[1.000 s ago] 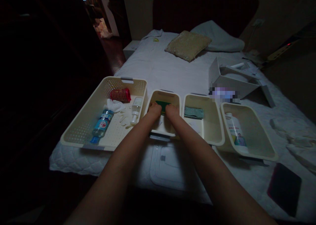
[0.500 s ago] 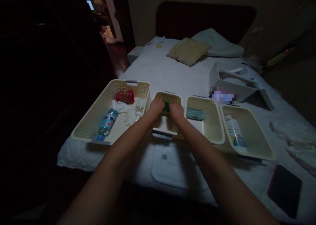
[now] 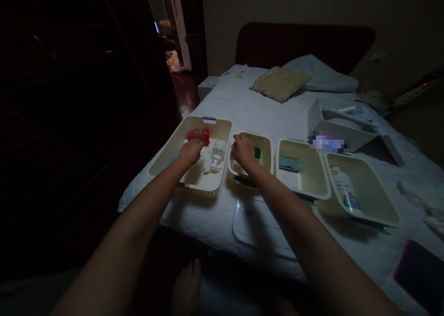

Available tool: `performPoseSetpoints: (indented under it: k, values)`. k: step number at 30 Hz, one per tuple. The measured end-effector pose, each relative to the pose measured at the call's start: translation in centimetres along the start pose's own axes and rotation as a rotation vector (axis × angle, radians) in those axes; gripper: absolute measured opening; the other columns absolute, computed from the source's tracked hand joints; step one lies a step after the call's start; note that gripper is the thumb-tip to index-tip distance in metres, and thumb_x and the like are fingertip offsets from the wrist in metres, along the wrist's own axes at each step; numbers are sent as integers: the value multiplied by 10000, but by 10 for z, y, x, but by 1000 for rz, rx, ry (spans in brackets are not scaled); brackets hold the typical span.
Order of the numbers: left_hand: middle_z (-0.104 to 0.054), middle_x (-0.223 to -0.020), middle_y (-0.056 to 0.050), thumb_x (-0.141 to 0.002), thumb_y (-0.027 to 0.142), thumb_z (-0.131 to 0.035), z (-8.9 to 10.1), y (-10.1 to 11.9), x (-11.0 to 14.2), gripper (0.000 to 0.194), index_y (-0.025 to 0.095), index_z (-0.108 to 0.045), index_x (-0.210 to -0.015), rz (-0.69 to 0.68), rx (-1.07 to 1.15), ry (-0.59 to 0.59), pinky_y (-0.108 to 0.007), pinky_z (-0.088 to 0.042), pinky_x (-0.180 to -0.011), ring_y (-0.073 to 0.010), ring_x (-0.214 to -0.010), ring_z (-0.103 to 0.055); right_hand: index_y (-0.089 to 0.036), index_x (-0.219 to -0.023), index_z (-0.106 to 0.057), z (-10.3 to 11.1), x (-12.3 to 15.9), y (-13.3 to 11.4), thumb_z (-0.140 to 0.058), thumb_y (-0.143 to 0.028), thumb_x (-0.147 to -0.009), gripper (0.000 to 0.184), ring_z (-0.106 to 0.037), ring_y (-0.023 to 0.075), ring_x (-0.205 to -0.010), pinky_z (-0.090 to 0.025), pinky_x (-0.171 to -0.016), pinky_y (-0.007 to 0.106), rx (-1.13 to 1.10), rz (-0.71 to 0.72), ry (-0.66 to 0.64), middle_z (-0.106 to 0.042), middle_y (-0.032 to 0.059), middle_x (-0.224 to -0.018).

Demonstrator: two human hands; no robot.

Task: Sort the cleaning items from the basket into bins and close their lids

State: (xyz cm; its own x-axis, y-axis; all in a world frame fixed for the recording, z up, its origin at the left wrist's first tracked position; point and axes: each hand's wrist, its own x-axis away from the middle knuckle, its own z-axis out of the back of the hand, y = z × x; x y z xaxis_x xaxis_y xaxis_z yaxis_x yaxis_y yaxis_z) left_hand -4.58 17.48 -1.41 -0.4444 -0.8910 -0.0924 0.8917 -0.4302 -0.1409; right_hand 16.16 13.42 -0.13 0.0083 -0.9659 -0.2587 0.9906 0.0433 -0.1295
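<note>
My left hand (image 3: 192, 151) is over the large cream basket (image 3: 221, 179), just in front of a red woven-looking roll (image 3: 199, 136). Its fingers point down and are mostly hidden, so its grip is unclear. A clear pump bottle (image 3: 218, 153) lies in that basket to the right. Over the left side of the small cream bin (image 3: 268, 145) hangs my right hand (image 3: 243, 148), fingers curled, with nothing visible in them. Inside that bin, a green and yellow sponge (image 3: 257, 153) shows beside the hand. My left hand and forearm mostly cover a blue-labelled bottle.
To the right stand a bin with a folded teal cloth (image 3: 290, 164) and another with a white bottle (image 3: 345, 188). A clear lid (image 3: 263, 228) lies in front. A grey box (image 3: 350, 131), a dark tablet-like slab (image 3: 421, 274) and a beige pillow (image 3: 280, 83) are on the bed.
Both hands have left the sponge in the small bin. My left hand moved left over the large basket; my right hand rose to the small bin's left side. The view shifted left.
</note>
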Motion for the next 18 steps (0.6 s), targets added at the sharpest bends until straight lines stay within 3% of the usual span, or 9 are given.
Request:
performPoseSetpoints:
  k: [5, 10, 13, 16, 18]
  values:
    - [-585, -1101, -127, -797, 151, -497, -14, -49, 43, 300, 129, -561, -1089, 89, -48, -131, -275, -422, -866, -222, -1041, -542, -133, -1170, -493, 7, 3, -67, -321, -153, -879, 338, -503, 232, -1018, -406, -843, 326, -28, 145, -16, -537, 160, -1146]
    - [-595, -1099, -111, -842, 153, -396, -21, -63, 71, 291, 141, -562, -1081, 223, 43, -119, -245, -409, -908, -183, -1054, -553, -135, -1148, -496, -7, 14, -123, -329, -138, -871, 324, -492, 237, -1046, -408, -856, 343, -23, 225, -67, -520, 165, -1173]
    - [-600, -1112, -113, -842, 178, -401, -22, -58, 78, 305, 142, -563, -1098, 250, 79, -122, -249, -417, -910, -190, -1049, -563, -130, -1129, -504, -28, 27, -139, -326, -132, -868, 316, -499, 242, -1051, -417, -857, 359, 9, 260, -130, -530, 164, -1151]
    - [-613, -1109, -127, -853, 184, -376, -25, -52, 81, 324, 128, -575, -1102, 296, 100, -164, -258, -433, -890, -203, -1025, -584, -119, -1136, -505, -49, 41, -138, -361, -132, -848, 322, -503, 244, -1070, -424, -866, 367, 27, 302, -240, -532, 165, -1154]
    - [-623, -1092, -140, -864, 220, -375, -30, -50, 82, 329, 124, -591, -1092, 308, 120, -230, -278, -450, -866, -221, -1003, -600, -113, -1137, -510, -58, 47, -132, -394, -146, -832, 329, -520, 250, -1058, -442, -846, 366, 26, 197, -328, -532, 166, -1160]
